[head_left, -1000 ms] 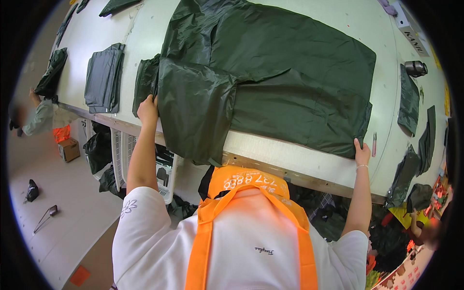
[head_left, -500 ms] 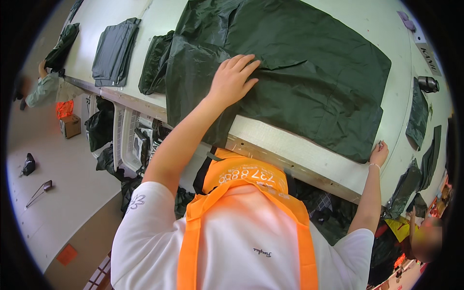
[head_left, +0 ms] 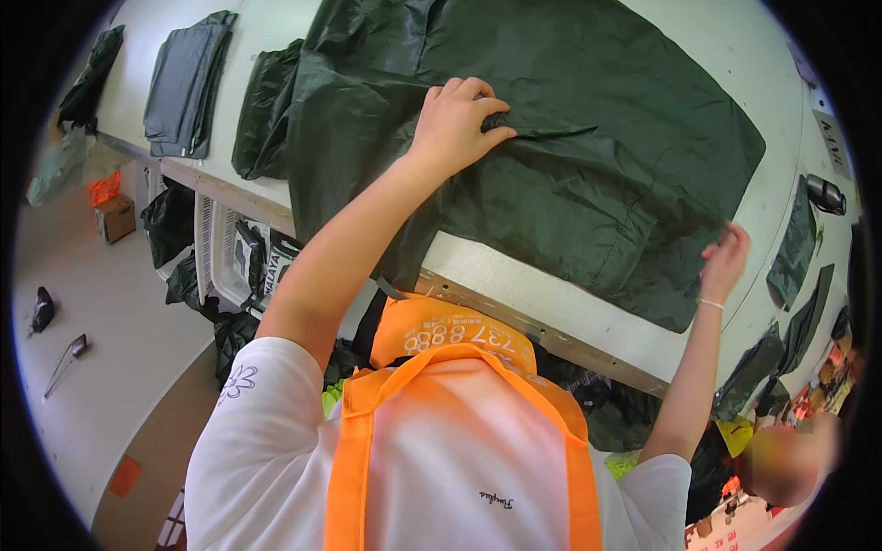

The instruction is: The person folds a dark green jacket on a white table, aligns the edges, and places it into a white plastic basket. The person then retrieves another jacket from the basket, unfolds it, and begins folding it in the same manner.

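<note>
A large piece of dark green, thin shiny fabric (head_left: 579, 211) with seams and creases lies spread over the pale table, part of it hanging over the near edge at left. My left hand (head_left: 459, 126) rests on its middle, thumb and bent fingers closing on a raised fold. By the fabric's right edge is my right hand (head_left: 726, 264), its fingers bent and slightly smeared by motion. Whether those fingers hold anything does not show. Tucked against the left side of the spread piece is a folded dark green bundle (head_left: 265, 115).
A stack of folded dark sheets (head_left: 188, 87) lies at the table's far left. Along the right stand a black cylinder (head_left: 825, 195) and several dark fabric pieces (head_left: 792, 257). White baskets (head_left: 220, 243) sit below the table's edge (head_left: 514, 317). Another person (head_left: 785, 459) is at lower right.
My left hand has gone from lying flat with fingers spread to gripping a fold. My right hand has moved up along the fabric's right edge, where new creases show. The view has shifted slightly.
</note>
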`<state>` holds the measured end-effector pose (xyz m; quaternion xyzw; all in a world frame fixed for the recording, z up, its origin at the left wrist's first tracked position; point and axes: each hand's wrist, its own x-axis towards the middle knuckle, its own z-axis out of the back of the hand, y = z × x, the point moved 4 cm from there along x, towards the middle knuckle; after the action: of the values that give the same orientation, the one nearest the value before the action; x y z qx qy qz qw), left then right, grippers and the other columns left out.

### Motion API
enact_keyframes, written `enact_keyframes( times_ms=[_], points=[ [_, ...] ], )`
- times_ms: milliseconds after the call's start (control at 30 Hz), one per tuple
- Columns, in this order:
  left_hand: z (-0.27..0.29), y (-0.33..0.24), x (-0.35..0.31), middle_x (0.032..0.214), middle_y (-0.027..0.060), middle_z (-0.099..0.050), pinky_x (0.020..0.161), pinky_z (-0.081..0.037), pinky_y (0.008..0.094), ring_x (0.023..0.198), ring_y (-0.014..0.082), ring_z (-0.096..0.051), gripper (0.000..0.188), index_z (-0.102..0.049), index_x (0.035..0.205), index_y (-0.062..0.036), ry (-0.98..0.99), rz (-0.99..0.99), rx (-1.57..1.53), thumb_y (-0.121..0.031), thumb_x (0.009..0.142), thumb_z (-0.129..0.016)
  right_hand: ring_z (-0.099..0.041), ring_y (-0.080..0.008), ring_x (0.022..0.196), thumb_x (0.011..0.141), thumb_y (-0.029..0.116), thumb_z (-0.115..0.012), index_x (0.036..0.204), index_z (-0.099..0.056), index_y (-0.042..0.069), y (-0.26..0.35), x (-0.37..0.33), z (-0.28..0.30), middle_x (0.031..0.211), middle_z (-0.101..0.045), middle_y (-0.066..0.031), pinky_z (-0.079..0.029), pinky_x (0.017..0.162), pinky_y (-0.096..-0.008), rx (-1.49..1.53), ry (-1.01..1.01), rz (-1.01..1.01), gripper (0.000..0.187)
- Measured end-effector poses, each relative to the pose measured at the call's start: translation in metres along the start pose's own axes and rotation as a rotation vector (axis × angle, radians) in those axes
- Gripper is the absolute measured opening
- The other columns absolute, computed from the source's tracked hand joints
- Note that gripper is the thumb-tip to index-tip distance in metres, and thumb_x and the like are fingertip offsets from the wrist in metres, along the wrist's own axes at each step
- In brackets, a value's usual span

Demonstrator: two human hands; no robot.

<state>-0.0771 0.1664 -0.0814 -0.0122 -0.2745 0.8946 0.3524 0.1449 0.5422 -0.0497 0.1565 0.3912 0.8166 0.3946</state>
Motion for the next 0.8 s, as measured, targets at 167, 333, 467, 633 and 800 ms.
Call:
enact_keyframes(
  times_ms=[167,333,467,633,800],
  points=[
    [-0.018,0.002,-0.002,0.091,-0.0002,-0.059,0.078,-0.043,0.0349,0.085,0.02,-0.054,0.016,-0.069,0.082,-0.0086,-0.01,-0.058,-0.092,-0.017,0.069,-0.073,-0.047,-0.0034,0.067,0.094,0.018,-0.05,0.111,-0.056,0.003,0.095,-0.021,-0.118,0.084,-0.056,0.0013,-0.04,0.058,-0.0184,0.157,0.375,0.097,0.023],
    [-0.028,0.011,0.004,0.09,0.0048,-0.059,0.077,-0.044,0.0348,0.084,0.0235,-0.053,0.012,-0.06,0.08,-0.0027,0.021,-0.009,-0.268,-0.009,0.074,-0.069,-0.06,-0.0159,0.083,0.09,0.012,-0.055,0.114,-0.056,0.001,0.136,-0.047,-0.21,0.097,-0.062,-0.0078,-0.047,0.076,-0.0268,0.264,0.648,0.253,0.026],
    [-0.027,0.037,0.01,0.089,0.005,-0.057,0.073,-0.042,0.0268,0.079,0.0146,-0.051,0.01,-0.055,0.084,-0.0004,0.097,0.204,-0.625,-0.008,0.082,-0.062,-0.06,-0.0217,0.083,0.088,0.011,-0.057,0.114,-0.056,0.002,0.124,-0.044,-0.248,0.097,-0.061,-0.0115,-0.047,0.076,-0.0289,0.18,0.597,0.326,0.027],
    [-0.025,0.042,0.012,0.089,0.0025,-0.057,0.072,-0.042,0.0247,0.076,0.0113,-0.05,0.011,-0.057,0.087,0.0004,0.183,0.392,-0.655,-0.009,0.083,-0.063,-0.06,-0.0202,0.08,0.088,0.012,-0.058,0.113,-0.056,0.002,0.123,-0.045,-0.248,0.095,-0.061,-0.0108,-0.047,0.073,-0.0286,0.129,0.608,0.305,0.027],
    [-0.018,0.029,0.011,0.091,0.0037,-0.06,0.073,-0.044,0.0255,0.082,0.013,-0.055,0.019,-0.067,0.092,-0.0022,0.072,0.228,-0.494,-0.01,0.075,-0.072,-0.061,-0.0186,0.078,0.087,0.013,-0.06,0.112,-0.055,0.003,0.117,-0.044,-0.251,0.094,-0.063,-0.0107,-0.048,0.072,-0.028,0.189,0.604,0.201,0.027]
  ],
)
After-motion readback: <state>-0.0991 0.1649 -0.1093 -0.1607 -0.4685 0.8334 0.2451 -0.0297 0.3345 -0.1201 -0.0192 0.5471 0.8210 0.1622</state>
